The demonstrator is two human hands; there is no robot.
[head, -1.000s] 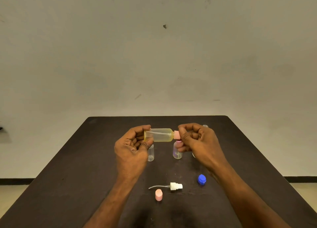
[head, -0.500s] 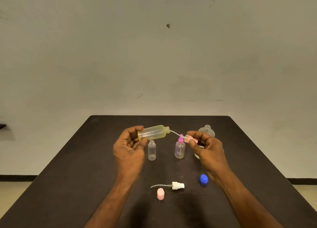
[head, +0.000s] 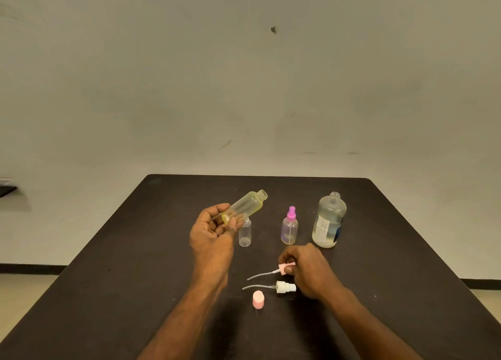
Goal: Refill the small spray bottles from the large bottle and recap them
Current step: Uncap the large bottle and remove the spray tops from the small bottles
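Behind right hand [head: 309, 271], pink spray head [head: 284, 268] partly hidden.

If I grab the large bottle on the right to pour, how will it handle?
The large bottle probably feels light: liquid shows only near its bottom. It looks like clear rigid plastic, so likely stiff. Standing tall, uncapped and mostly empty on the table, it may tip if nudged high.

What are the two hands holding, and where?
Left hand grips the yellow bottle by its bottom. Right hand pinches the pink sprayer by its head.
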